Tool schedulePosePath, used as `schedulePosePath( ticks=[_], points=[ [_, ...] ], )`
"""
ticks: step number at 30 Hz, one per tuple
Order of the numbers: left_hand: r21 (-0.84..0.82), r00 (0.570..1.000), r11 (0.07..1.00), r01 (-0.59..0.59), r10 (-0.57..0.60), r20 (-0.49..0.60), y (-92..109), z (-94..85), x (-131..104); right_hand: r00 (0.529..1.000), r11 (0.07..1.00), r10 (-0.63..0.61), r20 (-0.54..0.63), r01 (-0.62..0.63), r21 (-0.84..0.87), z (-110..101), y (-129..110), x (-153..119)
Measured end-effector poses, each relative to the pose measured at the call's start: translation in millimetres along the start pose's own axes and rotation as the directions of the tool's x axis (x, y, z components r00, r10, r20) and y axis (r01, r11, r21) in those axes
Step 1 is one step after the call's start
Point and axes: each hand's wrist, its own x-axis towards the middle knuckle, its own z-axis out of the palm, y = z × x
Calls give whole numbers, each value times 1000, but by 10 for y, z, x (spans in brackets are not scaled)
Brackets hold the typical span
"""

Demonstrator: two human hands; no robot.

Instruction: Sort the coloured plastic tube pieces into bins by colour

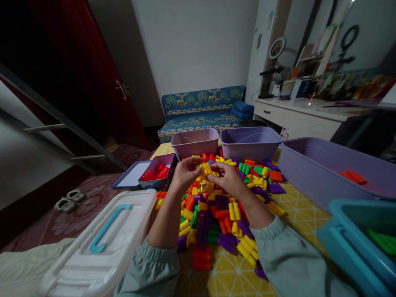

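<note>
Both my hands meet over a heap of plastic building blocks [221, 202] in red, orange, yellow, green and purple. Between them is a cluster of yellow tube-shaped blocks [204, 171]. My left hand [187, 172] closes on its left side, thumb and fingers bent around it. From the right, my right hand [227, 177] pinches the same cluster with thumb and fingertips. Parts of the cluster are hidden by the fingers, so I cannot tell how many pieces are joined. More loose blocks lie directly beneath both hands and forearms.
Behind the heap stand a pink bin [195, 144] and a purple bin [250, 146]. A long purple bin [309, 181] with orange blocks and a teal bin [343, 235] with green ones flank the right. At left are a box [171, 167] of red blocks and a white lid [123, 243].
</note>
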Motion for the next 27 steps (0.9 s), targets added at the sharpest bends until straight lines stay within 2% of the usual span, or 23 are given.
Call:
schedulePosePath(
  ticks=[5, 10, 21, 25, 27],
  points=[
    [-22, 995, 997, 67, -66, 69, 74, 22, -38, 998, 998, -54, -24, 54, 35, -27, 3, 13],
    [-9, 997, 999, 43, -42, 62, 81, 31, -59, 999, 994, -20, -25, 23, 111, -27, -18, 11],
    [279, 992, 952, -123, 110, 59, 27, -29, -50, 999, 977, 37, 26, -42, 208, -11, -38, -5],
    [374, 991, 918, -132, 113, 72, 51, -5, -60, 998, 983, 42, 45, -49, 174, -7, -62, -5],
    [418, 992, 900, -122, 108, 59, 37, -5, -59, 998, 986, 68, 14, -70, 154, -2, -52, -1]
  ],
)
